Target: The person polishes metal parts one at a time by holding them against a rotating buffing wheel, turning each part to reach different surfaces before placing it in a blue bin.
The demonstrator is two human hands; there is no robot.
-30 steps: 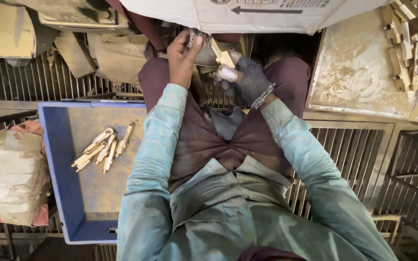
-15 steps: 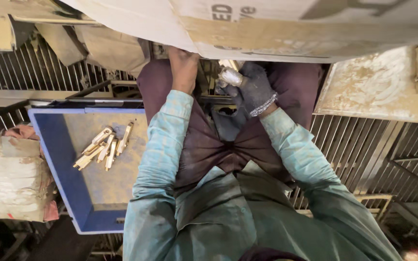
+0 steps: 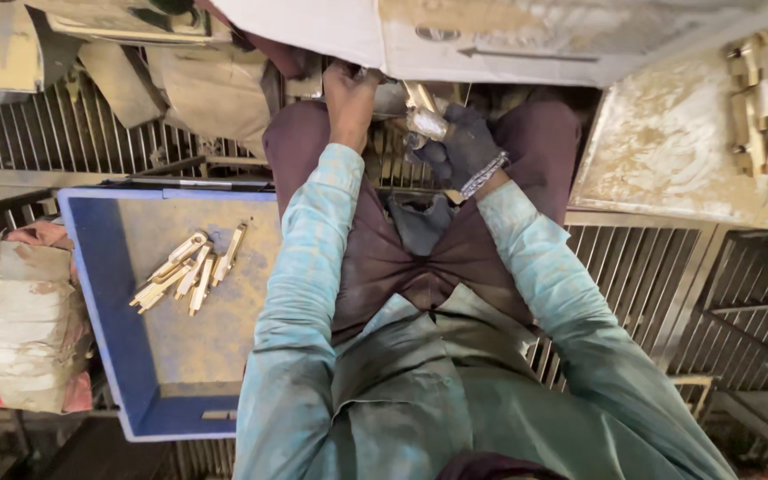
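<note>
While a white box-shaped housing bearing a dark arrow mark spans the top edge, a pale wrapped bundle sits at the far left beside the blue tray. Just under the housing, the right hand, in a dark glove, has its fingers curled around a brass piece, which juts up past them. The left hand reaches under the housing edge; whether its fingers pinch anything cannot be told. More brass pieces lie in the tray.

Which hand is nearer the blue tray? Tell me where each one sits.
Left. The left hand is up at the machine, just beyond the blue tray's far right corner. The gloved right hand is farther right, holding a brass piece.
</note>
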